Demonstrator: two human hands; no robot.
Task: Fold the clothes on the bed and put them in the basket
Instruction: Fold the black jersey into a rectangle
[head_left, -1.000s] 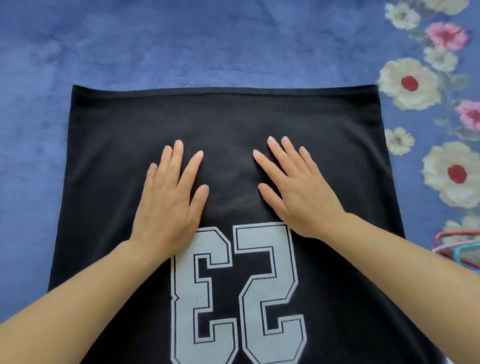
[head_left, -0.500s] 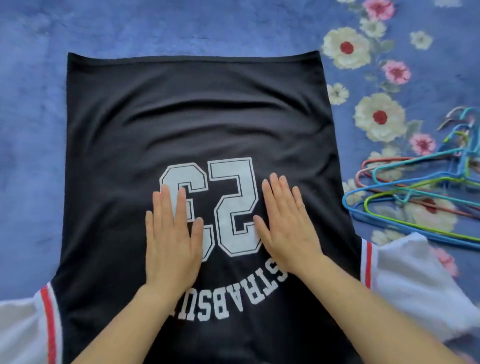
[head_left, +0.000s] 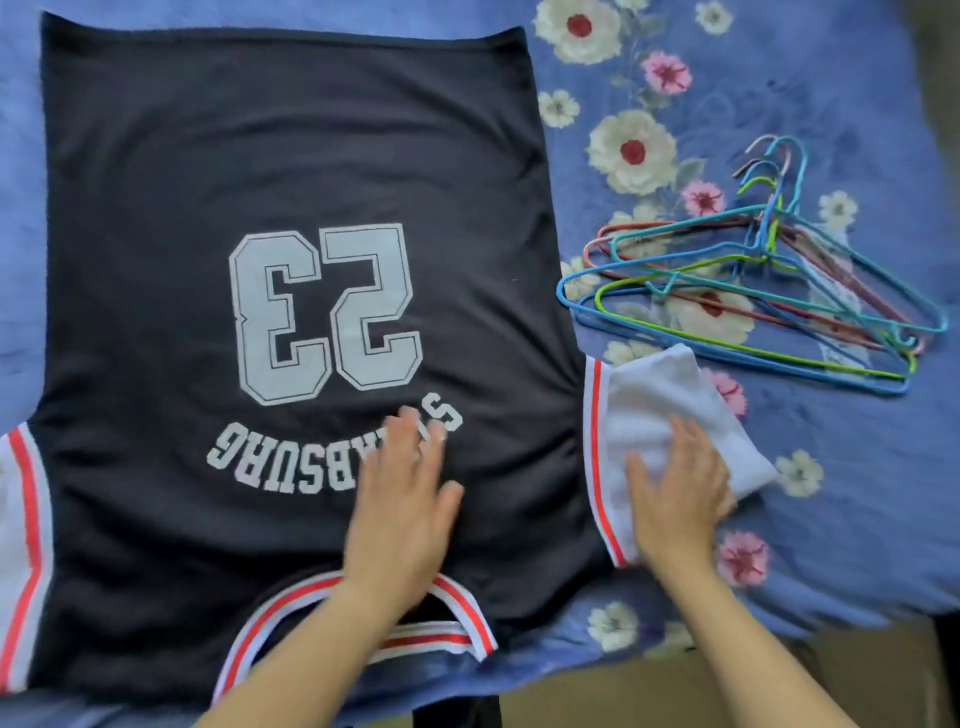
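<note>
A black T-shirt (head_left: 218, 156) printed with a white 53 and lettering lies spread flat on the blue bed cover, its striped collar (head_left: 467, 618) nearest me. Its white right sleeve (head_left: 649, 395) with red stripes sticks out on the right; part of the left sleeve (head_left: 21, 519) shows at the left edge. My left hand (head_left: 402, 499) lies flat on the shirt just above the collar, over the lettering. My right hand (head_left: 675, 493) rests with straight fingers on the white right sleeve. No basket is in view.
A pile of several coloured wire hangers (head_left: 753, 291) lies on the bed to the right of the shirt, close to the right sleeve. The blue flowered bed cover (head_left: 779, 519) ends at the near edge, with brown floor (head_left: 597, 691) below.
Both hands have slid toward me down the shirt, from above the number to the collar area. The right hand has moved off the black body onto the white right sleeve.
</note>
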